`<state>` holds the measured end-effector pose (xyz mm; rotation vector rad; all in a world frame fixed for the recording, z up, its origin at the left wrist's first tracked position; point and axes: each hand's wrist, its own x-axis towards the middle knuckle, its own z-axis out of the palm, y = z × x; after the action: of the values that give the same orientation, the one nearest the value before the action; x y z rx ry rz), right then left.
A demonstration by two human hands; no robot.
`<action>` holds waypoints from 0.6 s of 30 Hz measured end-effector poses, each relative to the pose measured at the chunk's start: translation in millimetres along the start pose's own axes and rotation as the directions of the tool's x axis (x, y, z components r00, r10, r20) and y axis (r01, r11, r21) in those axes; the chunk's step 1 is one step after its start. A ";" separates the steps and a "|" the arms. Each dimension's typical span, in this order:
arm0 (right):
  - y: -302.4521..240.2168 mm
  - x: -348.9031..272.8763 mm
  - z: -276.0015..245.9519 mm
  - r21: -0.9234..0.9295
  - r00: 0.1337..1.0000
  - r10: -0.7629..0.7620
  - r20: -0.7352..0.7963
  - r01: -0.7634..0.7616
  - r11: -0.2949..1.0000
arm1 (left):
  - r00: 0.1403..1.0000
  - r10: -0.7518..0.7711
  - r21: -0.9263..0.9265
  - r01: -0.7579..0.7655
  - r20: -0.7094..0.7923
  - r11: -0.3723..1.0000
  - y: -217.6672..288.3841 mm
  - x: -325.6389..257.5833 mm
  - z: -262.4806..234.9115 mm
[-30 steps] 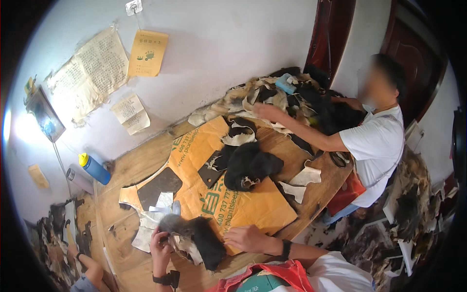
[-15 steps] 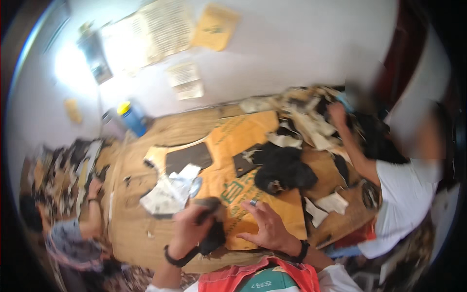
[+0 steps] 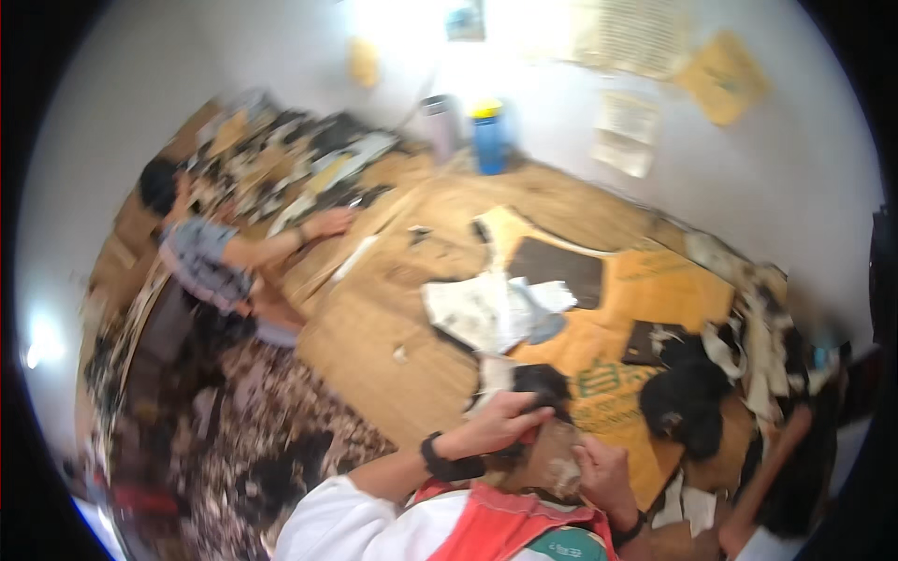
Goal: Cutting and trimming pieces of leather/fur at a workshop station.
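Observation:
The picture is blurred. My left hand (image 3: pixel 500 423), with a dark band on the wrist, grips a black piece of material (image 3: pixel 541 381) at the near edge of the wooden table (image 3: pixel 374 337). Just to its right my right hand (image 3: pixel 603 472) pinches a brownish flat piece (image 3: pixel 554 458) that sits between the two hands. Both hands are close to my chest, over the edge of an orange cardboard sheet (image 3: pixel 655 290).
White paper scraps (image 3: pixel 491 309) and a dark panel (image 3: pixel 557 266) lie mid-table, and a black heap (image 3: pixel 687 402) lies at the right. A blue bottle (image 3: pixel 488 140) stands by the wall. A person in grey (image 3: pixel 201 257) reaches in from the left, and another person's arm (image 3: pixel 776 449) is at the lower right.
The view has swung left, bringing the person in grey into sight. My hands have drawn together near my body, the left still holding the black piece.

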<state>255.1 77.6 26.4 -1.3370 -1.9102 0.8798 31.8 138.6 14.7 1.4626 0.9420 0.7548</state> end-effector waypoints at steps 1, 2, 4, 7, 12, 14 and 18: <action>-2.7 1.4 -2.3 0.021 0.998 0.043 0.051 -0.044 0.999 | 0.998 -0.059 -0.089 0.057 -0.018 0.994 1.9 -5.9 2.7; -4.1 7.4 2.0 0.034 0.996 0.024 0.091 -0.027 0.999 | 0.995 -0.075 -0.094 0.070 -0.059 0.993 -0.5 -13.2 -3.1; -9.2 16.5 8.5 0.159 0.967 0.118 0.227 -0.156 0.975 | 0.974 -0.195 -0.284 0.156 -0.114 0.946 -7.8 -26.6 -14.2; -5.1 22.5 13.4 0.194 0.961 0.171 0.218 -0.215 0.957 | 0.945 -0.271 -0.406 0.178 -0.185 0.897 -38.4 -33.6 -45.2; 19.7 39.7 24.4 0.447 0.954 0.297 -0.035 -0.251 0.859 | 0.919 -0.301 -0.211 0.250 -0.256 0.945 -58.0 -35.9 -63.5; 37.2 55.3 27.6 0.537 0.960 0.275 -0.043 -0.210 0.817 | 0.921 -0.312 -0.067 0.305 -0.232 0.950 -48.3 -42.7 -54.9; 25.0 59.6 -6.3 0.006 0.952 0.089 -0.294 -0.091 0.996 | 0.982 -0.063 0.310 0.116 -0.177 0.944 -30.1 -38.7 -31.3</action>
<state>256.7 141.9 17.2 -1.4788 -1.6356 0.6729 -17.5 118.9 -9.1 1.6416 1.2969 0.6850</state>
